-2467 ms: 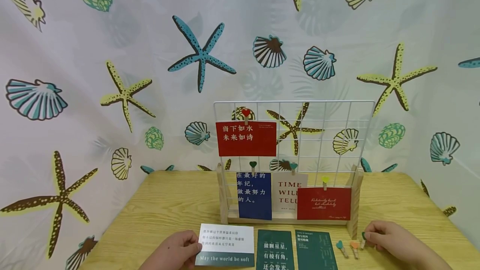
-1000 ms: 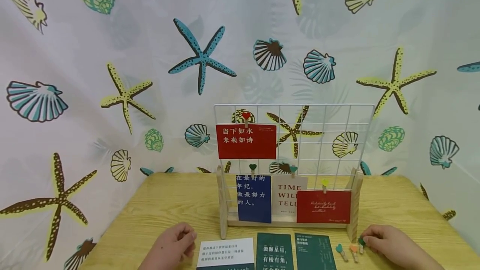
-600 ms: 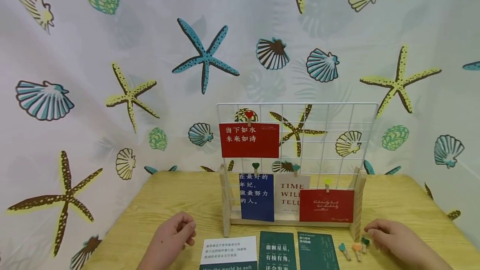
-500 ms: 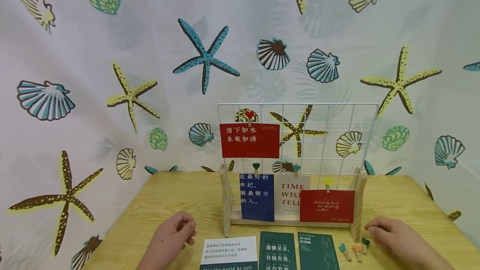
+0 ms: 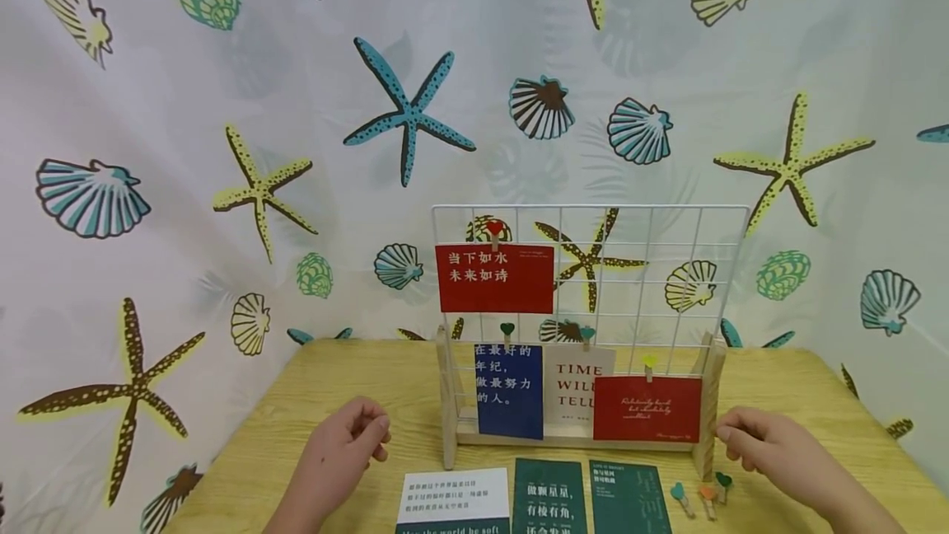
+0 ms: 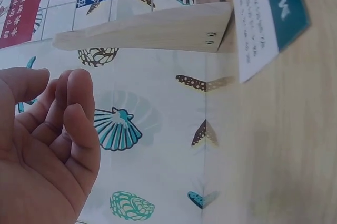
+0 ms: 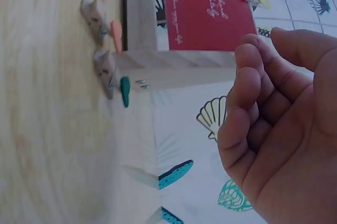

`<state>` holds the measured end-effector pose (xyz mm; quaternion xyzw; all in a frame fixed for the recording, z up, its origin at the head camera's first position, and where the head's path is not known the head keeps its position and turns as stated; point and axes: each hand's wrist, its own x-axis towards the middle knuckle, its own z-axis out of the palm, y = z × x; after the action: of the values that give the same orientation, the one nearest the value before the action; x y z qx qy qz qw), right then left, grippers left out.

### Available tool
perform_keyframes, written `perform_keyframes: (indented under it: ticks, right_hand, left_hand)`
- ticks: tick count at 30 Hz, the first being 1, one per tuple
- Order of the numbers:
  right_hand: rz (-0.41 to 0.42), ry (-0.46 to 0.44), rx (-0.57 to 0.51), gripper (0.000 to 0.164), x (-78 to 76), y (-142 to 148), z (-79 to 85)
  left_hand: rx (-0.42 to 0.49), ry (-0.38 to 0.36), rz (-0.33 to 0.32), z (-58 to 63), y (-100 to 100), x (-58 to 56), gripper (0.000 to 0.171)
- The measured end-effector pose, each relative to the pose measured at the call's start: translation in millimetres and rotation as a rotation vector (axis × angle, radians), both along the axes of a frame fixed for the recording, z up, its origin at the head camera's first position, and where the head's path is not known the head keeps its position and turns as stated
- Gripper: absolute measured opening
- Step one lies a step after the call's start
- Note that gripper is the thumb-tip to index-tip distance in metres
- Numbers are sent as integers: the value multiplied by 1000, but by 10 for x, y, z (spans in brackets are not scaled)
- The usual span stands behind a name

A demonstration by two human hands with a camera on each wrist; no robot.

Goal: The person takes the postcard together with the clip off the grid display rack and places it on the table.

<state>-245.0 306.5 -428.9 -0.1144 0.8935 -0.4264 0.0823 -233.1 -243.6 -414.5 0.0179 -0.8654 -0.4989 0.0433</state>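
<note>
White wire rack: stands on wooden feet about midway between the desk's left and right edges.
Cards on the wires: upper red card at top left; below it blue card, TIME WILL TELL card and lower red card, which overlaps its neighbour's right side; one clip each.
Cards on the desk: white-and-green card, large-lettered green card and small-lettered green card, in a row toward the near edge.
Loose clips: teal clip, orange clip and dark-green clip, in front of the rack's right foot, toward the desk's near right corner.
Left hand: grasps nothing, fingers loosely bent, above the desk near the white-and-green card.
Right hand: likewise free, just behind the loose clips; whether its fingertips touch the foot, I cannot tell.
Clip handling: probably best squeezed at the heart end, since the hung ones bite with the other.
Card handling: lifting by an edge should avoid creases; one hand can steady the card against a wire while the other works the clip.
Risk: the overlapping pair could snag if brushed.
</note>
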Motion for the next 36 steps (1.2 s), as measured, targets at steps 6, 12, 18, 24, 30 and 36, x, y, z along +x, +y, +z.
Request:
perform_keyframes:
  ticks: [6,12,18,24,30,36]
  right_hand:
    - [21,67,8,35,-7,-174,139]
    - [74,182,0,32,-35,-353,283]
    - [95,256,22,31,-72,-554,449]
    - [110,328,47,29,-96,-749,632]
    - [111,401,82,26,-132,-969,804]
    - [111,487,110,25,-184,-1183,1048]
  left_hand:
    - [-6,68,-10,100,63,-56,15]
    - [4,110,-6,173,149,-99,14]
    - [22,147,-6,222,244,-137,16]
    - [35,197,-24,348,386,-187,18]
    - [29,238,-28,447,496,-219,21]
    - [32,280,-32,531,553,-269,25]
